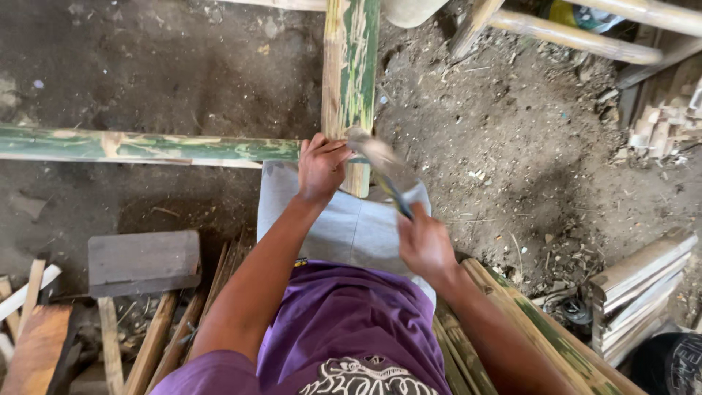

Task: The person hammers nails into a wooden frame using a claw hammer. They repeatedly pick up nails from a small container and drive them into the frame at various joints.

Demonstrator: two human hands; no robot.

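Observation:
My left hand (pixel 320 167) grips the joint where a horizontal green bamboo pole (pixel 139 146) meets an upright green bamboo pole (pixel 351 66). My right hand (pixel 424 241) is closed on the handle of a hammer (pixel 380 164), whose head is blurred just right of the joint, close to my left fingers. Both forearms reach out over my purple shirt and grey shorts (pixel 351 227). The pole's lower end sits over my knee.
Dirt floor all round. A dark flat wooden block (pixel 144 262) and wooden slats (pixel 110 344) lie at lower left. Split bamboo strips (pixel 541 336) and stacked boards (pixel 640 285) lie at lower right. Pale bamboo rungs (pixel 578 36) cross the upper right, beside cut wood scraps (pixel 665 121).

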